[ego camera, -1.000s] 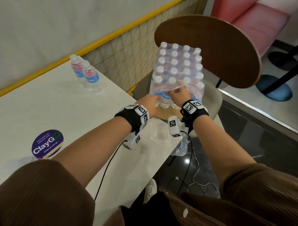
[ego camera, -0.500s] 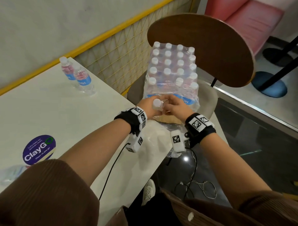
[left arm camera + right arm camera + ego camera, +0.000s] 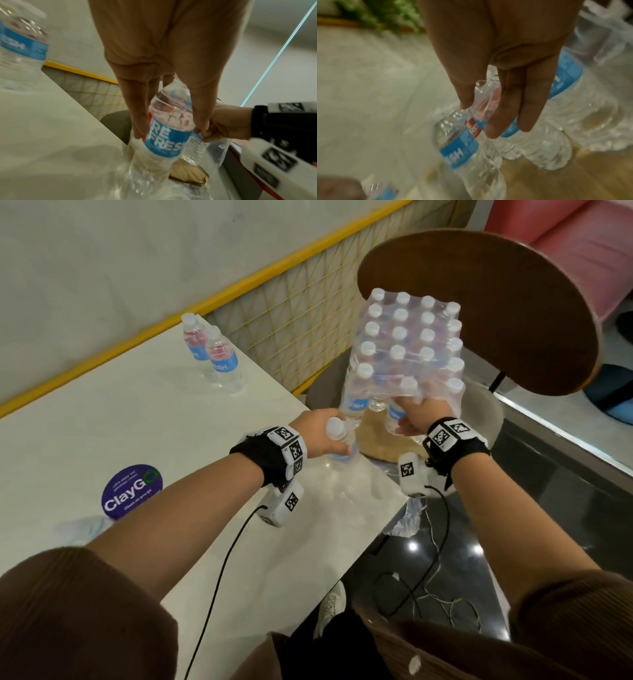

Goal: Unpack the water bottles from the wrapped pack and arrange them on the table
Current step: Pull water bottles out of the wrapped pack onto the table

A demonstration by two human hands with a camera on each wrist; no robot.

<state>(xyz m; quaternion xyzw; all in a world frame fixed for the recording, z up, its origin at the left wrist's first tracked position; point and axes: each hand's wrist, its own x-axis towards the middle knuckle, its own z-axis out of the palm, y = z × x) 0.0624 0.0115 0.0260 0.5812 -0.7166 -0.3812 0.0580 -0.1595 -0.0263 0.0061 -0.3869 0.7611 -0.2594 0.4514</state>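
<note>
A shrink-wrapped pack of water bottles (image 3: pixel 407 344) stands on a chair seat beside the white table (image 3: pixel 137 422). My left hand (image 3: pixel 320 434) grips one clear bottle with a blue label (image 3: pixel 169 136) by its shoulder, over the table's corner just outside the pack. My right hand (image 3: pixel 416 412) grips the upper part of another bottle (image 3: pixel 485 100) in the pack's torn front row. Two unpacked bottles (image 3: pixel 219 361) stand upright at the table's far edge.
The chair's round wooden back (image 3: pixel 496 302) rises behind the pack, and a yellow mesh railing (image 3: pixel 291 313) runs along the wall. Torn wrap (image 3: pixel 406 517) hangs off the table corner. A purple ClayGo sticker (image 3: pixel 132 491) lies on the tabletop. Cables lie on the dark floor.
My left hand has drawn a bottle out of the pack's front toward the table. My right hand has shifted right and taken hold of another bottle in the front row.
</note>
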